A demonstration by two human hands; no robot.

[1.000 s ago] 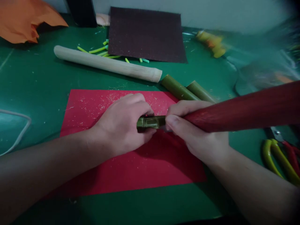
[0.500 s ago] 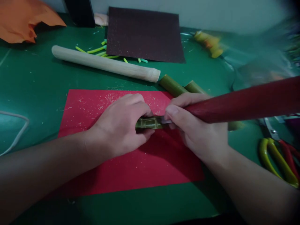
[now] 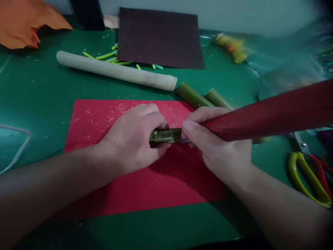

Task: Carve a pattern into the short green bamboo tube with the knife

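My left hand [image 3: 135,135] is wrapped round a short green bamboo piece [image 3: 163,136] with pale lines cut into its surface. In my right hand [image 3: 218,142] is a carving knife with a thick dark red handle [image 3: 270,113], which slants up and out to the right. A bit of its metal blade [image 3: 184,140] shows below my thumb, against the bamboo's right end; the tip is hard to make out. Both hands are over a red sheet [image 3: 166,187] sprinkled with fine pale shavings.
Behind lie a pale bamboo length [image 3: 117,71], two green bamboo pieces [image 3: 194,96] and a dark sheet [image 3: 160,38] over several yellow-green sticks. Scissors with yellow and red handles [image 3: 308,180] lie at right. A yellow-handled tool [image 3: 231,47] and orange paper [image 3: 28,24] are farther back.
The red handle swung up, then dipped slightly again, as my right hand made small movements at the bamboo. My left hand keeps its grip. The whole view has shifted slightly.
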